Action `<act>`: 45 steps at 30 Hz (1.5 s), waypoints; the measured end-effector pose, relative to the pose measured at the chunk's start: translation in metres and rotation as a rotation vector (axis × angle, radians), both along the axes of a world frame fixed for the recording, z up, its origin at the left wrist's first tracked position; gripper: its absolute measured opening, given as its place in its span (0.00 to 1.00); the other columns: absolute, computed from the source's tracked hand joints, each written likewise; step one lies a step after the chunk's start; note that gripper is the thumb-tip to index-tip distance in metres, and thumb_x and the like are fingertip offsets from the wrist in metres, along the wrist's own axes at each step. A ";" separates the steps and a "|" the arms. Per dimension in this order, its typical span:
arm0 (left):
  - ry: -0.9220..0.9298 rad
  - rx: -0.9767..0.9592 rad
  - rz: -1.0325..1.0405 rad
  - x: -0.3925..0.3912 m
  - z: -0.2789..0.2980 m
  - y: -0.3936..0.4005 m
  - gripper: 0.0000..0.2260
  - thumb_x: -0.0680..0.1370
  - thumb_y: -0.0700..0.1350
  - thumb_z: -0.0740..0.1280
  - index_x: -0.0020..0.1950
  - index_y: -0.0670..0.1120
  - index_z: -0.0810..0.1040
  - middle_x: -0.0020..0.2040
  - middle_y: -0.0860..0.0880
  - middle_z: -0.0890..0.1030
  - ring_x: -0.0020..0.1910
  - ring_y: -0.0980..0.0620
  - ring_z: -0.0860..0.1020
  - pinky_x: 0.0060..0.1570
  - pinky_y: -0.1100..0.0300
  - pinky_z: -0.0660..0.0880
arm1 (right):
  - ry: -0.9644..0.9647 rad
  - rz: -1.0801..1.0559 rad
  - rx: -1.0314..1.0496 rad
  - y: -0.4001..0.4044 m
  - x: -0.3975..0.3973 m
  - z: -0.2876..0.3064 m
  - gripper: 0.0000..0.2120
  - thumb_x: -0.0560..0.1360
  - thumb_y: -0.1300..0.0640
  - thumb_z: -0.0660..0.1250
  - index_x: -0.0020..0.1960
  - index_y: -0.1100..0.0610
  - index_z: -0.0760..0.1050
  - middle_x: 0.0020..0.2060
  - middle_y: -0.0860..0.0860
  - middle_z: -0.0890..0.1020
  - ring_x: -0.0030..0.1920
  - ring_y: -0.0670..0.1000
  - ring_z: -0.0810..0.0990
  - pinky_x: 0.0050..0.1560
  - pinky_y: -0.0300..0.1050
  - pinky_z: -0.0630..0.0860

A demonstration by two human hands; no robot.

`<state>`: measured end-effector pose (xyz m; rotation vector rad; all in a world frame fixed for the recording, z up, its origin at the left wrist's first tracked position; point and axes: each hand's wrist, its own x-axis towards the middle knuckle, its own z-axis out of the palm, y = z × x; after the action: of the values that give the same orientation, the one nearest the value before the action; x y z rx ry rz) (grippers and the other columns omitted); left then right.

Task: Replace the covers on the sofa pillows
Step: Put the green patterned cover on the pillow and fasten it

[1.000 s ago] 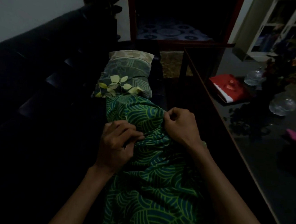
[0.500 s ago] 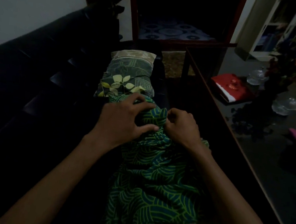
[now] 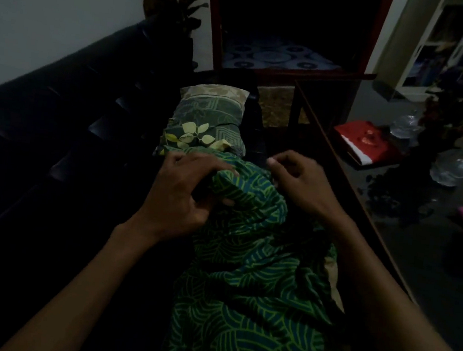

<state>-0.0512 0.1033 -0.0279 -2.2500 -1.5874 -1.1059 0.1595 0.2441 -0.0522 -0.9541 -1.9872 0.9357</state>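
- The cover (image 3: 245, 284) is dark green-blue cloth with a bright green pattern of curved leaf lines; it lies crumpled and bunched lengthwise on the sofa (image 3: 44, 140) seat, right in front of the person.
- A strip of pale beige (image 3: 333, 281) shows past the cover's right edge and at its near end; whether this is the pillow inside cannot be told.
- Just beyond the cover's far end lies a pillow (image 3: 210, 116) in a darker green print with pale yellow leaves, its far end beige; the cover's far edge touches or overlaps it.
- The sofa is black and tufted, with its back running along the left; the seat to the left of the cover is dark, and little detail shows there.
- Close on the right runs the edge of a dark table (image 3: 415, 249), leaving only a narrow gap beside the cover.
- On the table stand a red box (image 3: 369, 146), glass dishes (image 3: 451, 168) and a dark bouquet (image 3: 457, 106).
- The left hand (image 3: 183, 196) lies on the cover's far end with fingers curled, gripping a raised fold of cloth.
- The right hand (image 3: 300, 182) is at the cover's far right corner, fingers bent; thumb and forefinger look drawn together at the edge, but whether they pinch cloth cannot be told.
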 end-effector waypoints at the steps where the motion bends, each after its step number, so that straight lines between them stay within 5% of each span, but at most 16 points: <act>1: -0.062 0.012 -0.015 0.004 0.005 -0.004 0.17 0.70 0.49 0.72 0.58 0.50 0.80 0.58 0.58 0.81 0.59 0.64 0.74 0.55 0.53 0.66 | -0.004 0.021 0.031 0.005 -0.004 0.009 0.10 0.79 0.42 0.68 0.53 0.46 0.82 0.39 0.44 0.84 0.37 0.40 0.83 0.38 0.40 0.78; 3: -0.168 0.026 -0.042 0.011 0.012 -0.009 0.16 0.70 0.45 0.70 0.58 0.50 0.79 0.58 0.60 0.80 0.59 0.63 0.73 0.54 0.51 0.70 | -0.032 0.125 -0.004 0.011 -0.018 0.026 0.13 0.76 0.42 0.73 0.57 0.47 0.83 0.43 0.47 0.85 0.40 0.45 0.85 0.40 0.42 0.82; 6: -0.319 0.049 -0.062 0.015 0.022 -0.013 0.14 0.72 0.44 0.70 0.57 0.51 0.78 0.54 0.54 0.82 0.53 0.45 0.79 0.48 0.45 0.77 | -0.092 0.340 -0.082 0.013 -0.041 0.034 0.02 0.75 0.54 0.76 0.45 0.48 0.85 0.42 0.49 0.87 0.45 0.49 0.86 0.47 0.48 0.84; 8: -0.351 0.089 -0.056 0.012 0.028 -0.017 0.11 0.72 0.46 0.71 0.54 0.52 0.77 0.49 0.50 0.83 0.49 0.43 0.81 0.45 0.47 0.78 | -0.090 0.327 -0.066 0.017 -0.050 0.027 0.10 0.77 0.58 0.74 0.39 0.47 0.84 0.38 0.50 0.86 0.41 0.51 0.84 0.43 0.55 0.81; 11: -0.336 0.125 -0.023 0.010 0.033 -0.024 0.10 0.72 0.47 0.70 0.52 0.54 0.77 0.46 0.54 0.81 0.47 0.46 0.80 0.44 0.56 0.78 | -0.068 0.185 -0.051 0.019 -0.056 0.025 0.09 0.79 0.55 0.71 0.40 0.51 0.82 0.28 0.44 0.80 0.27 0.42 0.76 0.26 0.43 0.72; 13: -0.353 0.111 -0.011 0.009 0.033 -0.025 0.09 0.72 0.46 0.70 0.50 0.56 0.77 0.45 0.57 0.81 0.46 0.49 0.81 0.44 0.57 0.78 | -0.132 0.137 0.014 0.018 -0.059 0.024 0.08 0.79 0.54 0.71 0.41 0.52 0.81 0.28 0.43 0.79 0.23 0.39 0.74 0.26 0.37 0.69; 17: -0.477 0.045 -0.059 -0.001 0.034 -0.015 0.07 0.73 0.46 0.71 0.48 0.57 0.77 0.45 0.59 0.83 0.46 0.60 0.81 0.45 0.65 0.77 | -0.020 0.077 -0.004 0.014 -0.050 0.027 0.09 0.77 0.47 0.73 0.46 0.52 0.85 0.37 0.45 0.85 0.39 0.39 0.82 0.43 0.42 0.80; 21: -0.535 0.065 -0.017 -0.019 0.038 0.003 0.09 0.75 0.46 0.69 0.49 0.61 0.77 0.45 0.61 0.83 0.47 0.60 0.81 0.48 0.63 0.77 | 0.211 0.102 -0.139 -0.014 -0.016 0.016 0.16 0.72 0.38 0.72 0.52 0.48 0.82 0.47 0.47 0.84 0.46 0.43 0.82 0.44 0.35 0.77; 25: -0.497 0.097 0.049 -0.025 0.044 0.031 0.07 0.77 0.45 0.68 0.49 0.58 0.78 0.44 0.63 0.83 0.47 0.62 0.81 0.49 0.62 0.78 | 0.057 0.093 -0.068 -0.030 -0.003 -0.007 0.15 0.70 0.45 0.76 0.55 0.41 0.80 0.51 0.41 0.82 0.55 0.38 0.80 0.51 0.34 0.77; 28: -0.475 0.147 0.127 -0.031 0.057 0.049 0.02 0.78 0.43 0.68 0.47 0.49 0.79 0.41 0.62 0.81 0.43 0.67 0.80 0.44 0.65 0.77 | 0.047 -0.026 0.033 -0.026 -0.001 -0.002 0.16 0.72 0.56 0.79 0.50 0.38 0.78 0.45 0.41 0.81 0.46 0.40 0.81 0.46 0.38 0.78; 32: -0.453 0.191 0.224 -0.035 0.074 0.066 0.03 0.78 0.42 0.69 0.46 0.49 0.79 0.39 0.61 0.79 0.38 0.72 0.77 0.39 0.73 0.71 | -0.016 -0.029 -0.003 -0.021 0.009 0.000 0.13 0.73 0.58 0.78 0.52 0.44 0.80 0.45 0.44 0.81 0.44 0.44 0.80 0.43 0.38 0.75; 35: -0.441 0.156 0.252 -0.032 0.071 0.076 0.04 0.79 0.45 0.70 0.47 0.45 0.82 0.39 0.57 0.81 0.37 0.71 0.77 0.38 0.71 0.72 | -0.063 -0.106 0.068 -0.029 0.011 -0.004 0.15 0.73 0.62 0.77 0.53 0.46 0.78 0.46 0.45 0.78 0.44 0.43 0.79 0.43 0.38 0.75; 38: -0.469 0.122 0.296 -0.033 0.069 0.085 0.07 0.79 0.48 0.70 0.47 0.45 0.81 0.38 0.56 0.80 0.34 0.70 0.76 0.35 0.68 0.71 | 0.041 -0.188 0.164 -0.047 0.016 -0.007 0.15 0.70 0.48 0.80 0.50 0.47 0.77 0.47 0.45 0.76 0.47 0.41 0.77 0.45 0.32 0.73; 41: -0.504 0.063 0.346 -0.040 0.070 0.095 0.08 0.79 0.50 0.70 0.46 0.47 0.81 0.38 0.56 0.80 0.35 0.65 0.77 0.39 0.61 0.75 | -0.133 -0.054 0.214 -0.066 0.015 -0.021 0.13 0.69 0.39 0.77 0.46 0.45 0.81 0.45 0.42 0.77 0.47 0.44 0.78 0.45 0.44 0.78; 45: -0.497 -0.022 0.420 -0.048 0.070 0.110 0.09 0.78 0.53 0.69 0.48 0.48 0.81 0.42 0.54 0.82 0.44 0.53 0.81 0.45 0.56 0.77 | -0.273 -0.007 0.318 -0.080 0.022 -0.033 0.05 0.74 0.56 0.76 0.42 0.48 0.83 0.40 0.40 0.77 0.44 0.44 0.75 0.42 0.48 0.76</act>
<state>-0.0997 0.2131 0.0420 -1.5995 -2.1269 -1.5895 0.1815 0.1639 -0.0852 -0.9431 -2.2725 0.4810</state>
